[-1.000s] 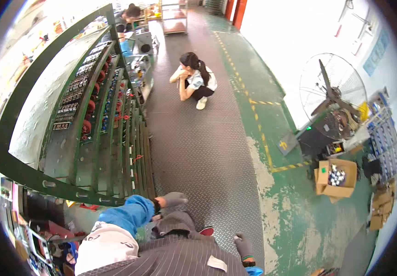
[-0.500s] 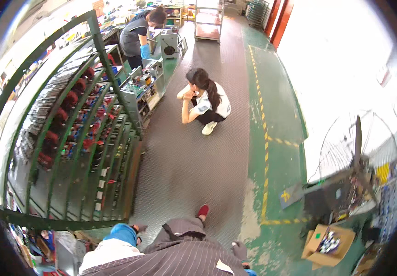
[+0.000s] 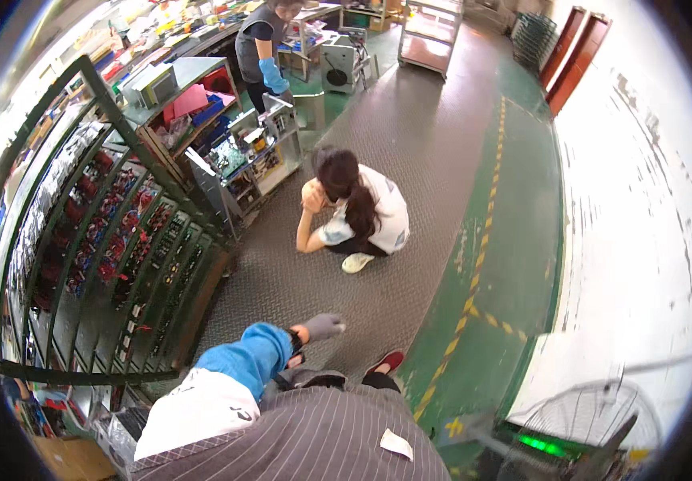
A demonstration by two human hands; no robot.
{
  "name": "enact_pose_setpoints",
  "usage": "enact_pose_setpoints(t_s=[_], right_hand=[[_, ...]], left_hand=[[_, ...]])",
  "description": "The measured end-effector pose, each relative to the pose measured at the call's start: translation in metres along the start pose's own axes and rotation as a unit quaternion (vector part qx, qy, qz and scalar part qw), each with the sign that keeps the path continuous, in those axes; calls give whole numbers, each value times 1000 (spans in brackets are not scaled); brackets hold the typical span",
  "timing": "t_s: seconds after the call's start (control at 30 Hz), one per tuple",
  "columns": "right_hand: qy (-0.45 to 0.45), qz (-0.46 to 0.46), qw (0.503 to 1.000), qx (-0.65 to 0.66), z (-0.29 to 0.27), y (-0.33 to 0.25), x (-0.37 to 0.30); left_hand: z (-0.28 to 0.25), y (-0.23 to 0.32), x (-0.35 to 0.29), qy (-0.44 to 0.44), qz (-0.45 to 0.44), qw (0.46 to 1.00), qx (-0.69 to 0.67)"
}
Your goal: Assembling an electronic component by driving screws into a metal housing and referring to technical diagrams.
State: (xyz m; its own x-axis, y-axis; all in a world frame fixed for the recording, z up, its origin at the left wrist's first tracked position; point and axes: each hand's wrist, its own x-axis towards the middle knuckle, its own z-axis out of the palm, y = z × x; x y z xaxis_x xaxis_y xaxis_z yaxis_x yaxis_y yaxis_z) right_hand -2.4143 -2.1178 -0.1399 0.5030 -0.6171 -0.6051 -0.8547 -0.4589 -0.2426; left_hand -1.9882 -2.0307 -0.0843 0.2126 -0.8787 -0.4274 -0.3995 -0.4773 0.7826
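My left hand (image 3: 323,326), in a grey glove, swings out ahead of my body over the dark textured floor. Its fingers look loosely curled together, and nothing shows in them. A blue sleeve cover (image 3: 259,353) wraps that forearm, with a dark band at the wrist. The hand touches nothing; the person squatting ahead (image 3: 366,208) and the metal rack (image 3: 145,152) on the left are nearest to it. My right hand is out of view. A striped dark apron (image 3: 322,433) covers my front, and one red shoe (image 3: 388,362) shows below it.
Parts fill the green rack's shelves. Beyond it stand an opened metal cabinet (image 3: 286,152) with electronics and another person (image 3: 262,48) with blue sleeve covers. A shelf cart (image 3: 426,40) stands far ahead. At lower right is a floor fan (image 3: 594,417), beside a yellow-striped floor line (image 3: 478,264).
My left hand has swung forward and up, while my right hand has left the view. I have moved closer to the squatting person, and the box of parts at right is gone from sight.
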Motion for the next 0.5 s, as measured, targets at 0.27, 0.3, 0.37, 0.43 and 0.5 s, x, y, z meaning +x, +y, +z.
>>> enact_pose_setpoints(t_s=[0.27,0.3,0.37,0.43,0.5], right_hand=[[88,100,919,372,-330,188,222],[88,79,902,415,-377,181,272],[98,39,894,436,-458,169,370],[105,12,935,338,-515,174,444],[169,-137,976,12,-552,179,522]], left_hand=[[12,-32,49,89,-273,958,-9],[24,-78,47,197,-85,972,91],[34,-98,70,-76,-192,947,246],[34,-80,124,-204,-162,946,193],[34,-49,179,-254,-190,945,84]])
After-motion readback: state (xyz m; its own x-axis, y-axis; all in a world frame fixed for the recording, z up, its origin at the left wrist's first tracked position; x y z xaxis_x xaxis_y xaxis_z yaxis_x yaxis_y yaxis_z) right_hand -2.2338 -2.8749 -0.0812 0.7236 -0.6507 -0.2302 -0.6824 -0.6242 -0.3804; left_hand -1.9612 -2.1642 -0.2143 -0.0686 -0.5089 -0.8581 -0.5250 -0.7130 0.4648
